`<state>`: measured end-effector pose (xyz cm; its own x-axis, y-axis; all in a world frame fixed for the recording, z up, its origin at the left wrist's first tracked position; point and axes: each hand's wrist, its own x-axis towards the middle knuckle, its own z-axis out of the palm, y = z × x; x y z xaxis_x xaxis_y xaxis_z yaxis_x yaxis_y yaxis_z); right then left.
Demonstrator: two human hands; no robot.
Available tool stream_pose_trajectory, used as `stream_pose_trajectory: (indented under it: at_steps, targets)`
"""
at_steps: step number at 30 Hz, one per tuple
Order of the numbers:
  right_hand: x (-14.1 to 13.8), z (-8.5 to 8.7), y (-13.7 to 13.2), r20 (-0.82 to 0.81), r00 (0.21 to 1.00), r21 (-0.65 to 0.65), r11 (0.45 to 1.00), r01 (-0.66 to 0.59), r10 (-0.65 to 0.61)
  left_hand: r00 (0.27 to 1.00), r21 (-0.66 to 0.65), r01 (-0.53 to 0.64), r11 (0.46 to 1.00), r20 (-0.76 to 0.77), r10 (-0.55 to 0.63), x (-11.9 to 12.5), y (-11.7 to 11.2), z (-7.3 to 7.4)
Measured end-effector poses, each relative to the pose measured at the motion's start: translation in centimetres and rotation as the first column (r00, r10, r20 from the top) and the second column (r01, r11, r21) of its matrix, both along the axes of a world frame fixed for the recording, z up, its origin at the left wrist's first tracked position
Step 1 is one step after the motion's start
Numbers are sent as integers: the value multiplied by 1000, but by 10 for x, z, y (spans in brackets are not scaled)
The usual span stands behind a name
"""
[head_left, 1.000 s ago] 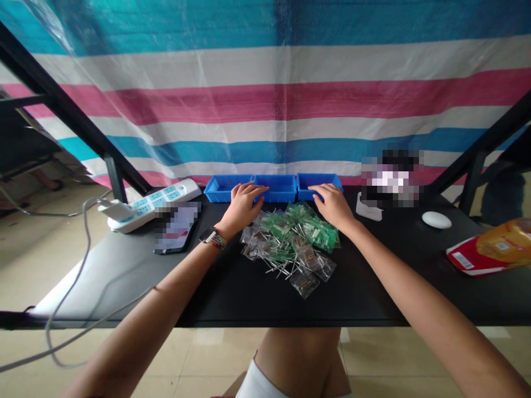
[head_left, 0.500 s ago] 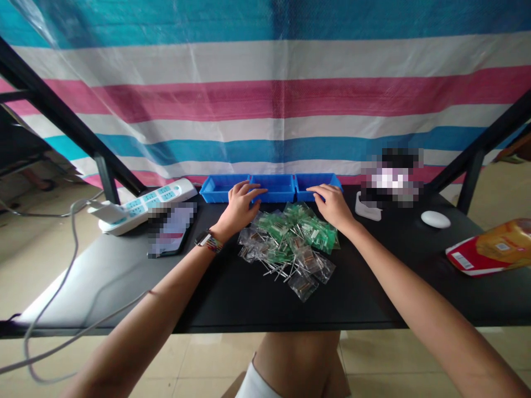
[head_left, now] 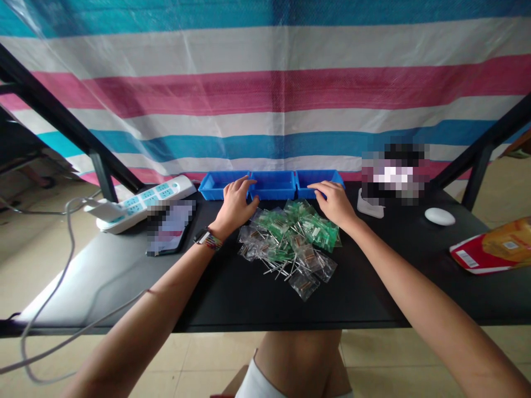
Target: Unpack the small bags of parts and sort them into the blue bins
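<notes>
Three blue plastic bins stand in a row at the back of the black table: a left bin point(head_left: 213, 190), a middle bin point(head_left: 274, 193) and a right bin point(head_left: 321, 177). My left hand point(head_left: 235, 203), fingers spread, is at the front edges of the left and middle bins. At the front of the right bin is my right hand point(head_left: 334, 203), its fingers apart and holding nothing. Between my forearms lies a heap of small clear and green plastic packets point(head_left: 290, 232). Loose thin metal pins point(head_left: 279, 270) stick out of its front. Whether my fingertips touch the bins I cannot tell.
On the left are a white power strip point(head_left: 166, 190) with a plugged-in adapter, a phone point(head_left: 170, 226) and a loose grey cable point(head_left: 70, 265). To the right lie a small white case point(head_left: 370, 207), a white oval object point(head_left: 440, 216) and a red-yellow bag point(head_left: 493, 249). A striped sheet point(head_left: 265, 94) hangs behind.
The view has shifted slightly. My left hand's fingers have straightened a little beside the bins; my right hand stays about where it was. The bins and the packet heap look unchanged.
</notes>
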<state>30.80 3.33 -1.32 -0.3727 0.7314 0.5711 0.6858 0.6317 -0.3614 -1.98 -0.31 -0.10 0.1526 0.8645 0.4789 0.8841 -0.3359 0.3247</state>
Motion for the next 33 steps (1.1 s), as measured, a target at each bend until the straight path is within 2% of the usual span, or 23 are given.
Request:
stream_pose_trajectory:
  at_steps: [12,19,23,27,30,33]
  targets:
    - [3,-1,-5,0,999,-16,999,37,-37,1000,15,10,1000,-4,-10,4,0,-3]
    - [0,18,-23,-131,990,76,995,64,-53,1000,23,-8,1000,-27,9,5,-4,-3]
    - [-2,27,-39,12,999,-76,996,43,-43,1000,35,14,999,-8,-14,5,-12,3]
    - [-6,18,-45,135,986,-162,980,118,-97,997,104,78,992,-14,-77,9,-27,16]
    - [-6,8,-38,48,996,-246,965,84,-75,980,158,196,968,-59,-189,14,-38,23]
    - [-3,4,-28,-150,986,-408,913,-1,-66,948,180,315,932,-111,-299,19,-42,24]
